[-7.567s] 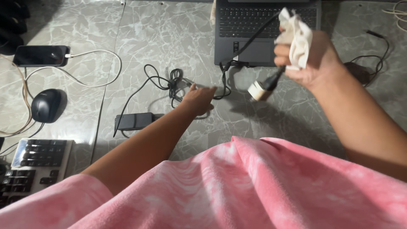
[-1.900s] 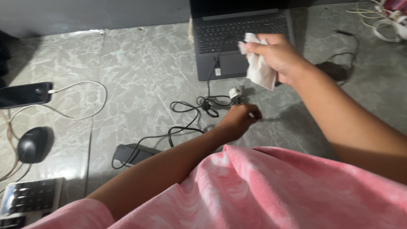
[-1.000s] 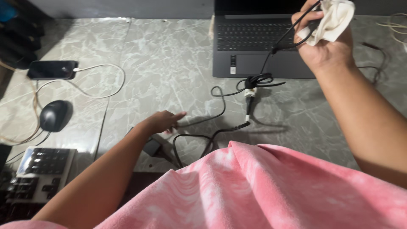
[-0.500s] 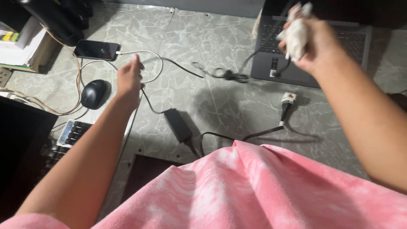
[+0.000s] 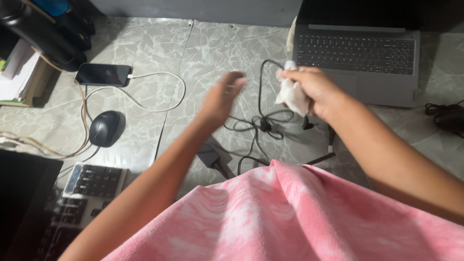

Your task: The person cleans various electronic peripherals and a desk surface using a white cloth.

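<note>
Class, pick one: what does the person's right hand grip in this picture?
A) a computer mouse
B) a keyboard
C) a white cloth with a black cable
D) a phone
C: the right hand is closed on a white cloth pinched around the black cable.

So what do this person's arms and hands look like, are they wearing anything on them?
Both forearms are bare, with no gloves, and no watch, bracelet or rings that can be made out. The left hand is blurred, so fine detail there is lost; the right hand shows more clearly. A soft pink garment with pale, mottled patches fills the bottom of the view and covers the upper arm at the left edge.
</note>
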